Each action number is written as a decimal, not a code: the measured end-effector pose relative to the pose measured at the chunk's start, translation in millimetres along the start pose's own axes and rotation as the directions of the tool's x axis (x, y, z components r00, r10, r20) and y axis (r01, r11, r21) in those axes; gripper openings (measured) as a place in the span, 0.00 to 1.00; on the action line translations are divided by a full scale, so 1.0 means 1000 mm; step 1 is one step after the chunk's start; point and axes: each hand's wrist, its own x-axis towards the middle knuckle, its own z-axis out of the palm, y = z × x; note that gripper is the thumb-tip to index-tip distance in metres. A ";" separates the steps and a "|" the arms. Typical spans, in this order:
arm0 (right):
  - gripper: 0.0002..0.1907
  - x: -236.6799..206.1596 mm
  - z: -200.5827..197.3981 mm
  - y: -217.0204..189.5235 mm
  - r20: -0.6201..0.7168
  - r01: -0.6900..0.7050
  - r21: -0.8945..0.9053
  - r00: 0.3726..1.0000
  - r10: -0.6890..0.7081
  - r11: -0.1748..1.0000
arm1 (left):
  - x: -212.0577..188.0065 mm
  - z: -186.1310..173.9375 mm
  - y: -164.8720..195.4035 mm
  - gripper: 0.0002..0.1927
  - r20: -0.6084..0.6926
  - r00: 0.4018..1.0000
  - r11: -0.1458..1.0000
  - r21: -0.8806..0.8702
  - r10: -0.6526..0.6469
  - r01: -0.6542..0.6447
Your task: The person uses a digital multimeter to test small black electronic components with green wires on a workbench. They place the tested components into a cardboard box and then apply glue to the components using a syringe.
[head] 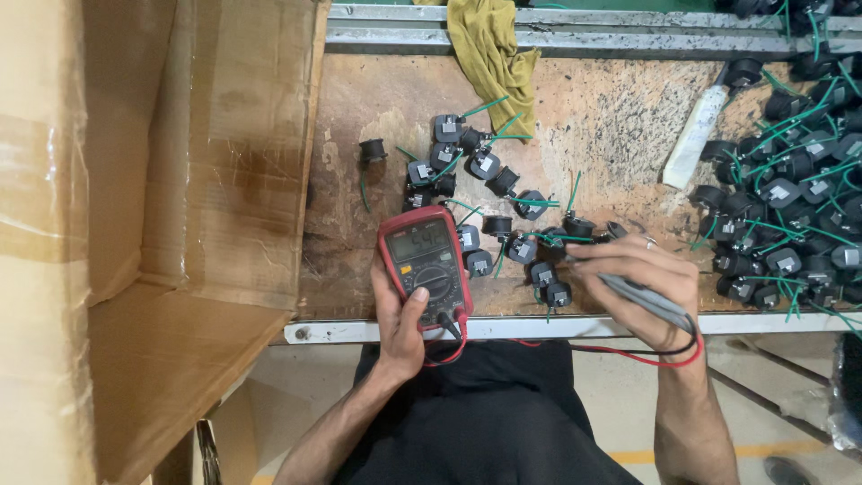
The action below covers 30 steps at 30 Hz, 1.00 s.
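- Head view: the left hand (401, 323) grips a red multimeter (424, 262) from below, fingers wrapped behind its case and the thumb pressed on the round dial.
- A red lead and a black lead (628, 352) leave the meter's lower end, just right of that thumb.
- The right hand (639, 283) pinches two grey probes (648, 300) together between thumb and fingers, tips pointing left.
- Just past those fingertips lies a black coil with green wires (548, 239), one of a loose row on the worn workbench (620, 117).
- Well right of the right hand's fingers sits a heap of coils (790, 207); above, a yellow rag (489, 45); far left, a cardboard box (153, 224).
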 end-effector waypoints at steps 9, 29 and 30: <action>0.07 0.042 -0.023 0.003 0.020 0.089 -0.019 0.996 -0.089 0.996 | 0.001 0.003 0.001 0.36 -0.009 1.000 1.000 -0.024 0.012 -0.012; 0.08 0.037 -0.021 0.026 0.049 0.013 0.004 0.999 -0.013 1.000 | 0.002 0.006 0.006 0.35 0.018 1.000 0.997 -0.075 0.012 -0.011; 0.08 0.039 -0.019 0.026 0.077 0.018 0.025 0.997 -0.020 1.000 | 0.002 0.006 0.006 0.34 0.019 1.000 0.998 -0.059 0.024 -0.022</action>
